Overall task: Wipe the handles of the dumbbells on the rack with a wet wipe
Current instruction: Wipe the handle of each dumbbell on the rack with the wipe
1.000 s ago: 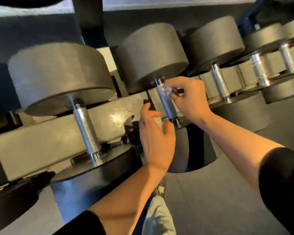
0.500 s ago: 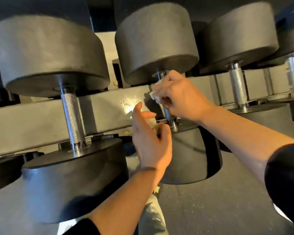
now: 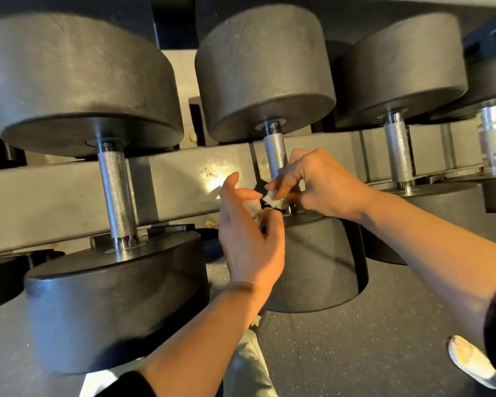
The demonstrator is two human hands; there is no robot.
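The step in hand appears to be the wipe of the middle handle, at its near end. The right hand grips the wipe against the base of this handle, just above the near weight. Its fingers are curled and pinch the wipe; the forearm enters from the lower right and angles up toward the rack.

The left hand sits just left of the handle, wrist low, palm turned right. Its thumb and fingers are curled round a crumpled white piece, which may be the wipe's other end or a second wad; the view does not settle this. The index finger points up, clear of the handle.

The knurled far half of the handle is exposed and dry-looking. The next move probably calls for a stroke up toward the far weight, with the wipe wrapped round the bar.

The left handle and the right handle stand untouched, well apart from both hands. Whether they are already wiped cannot be told.
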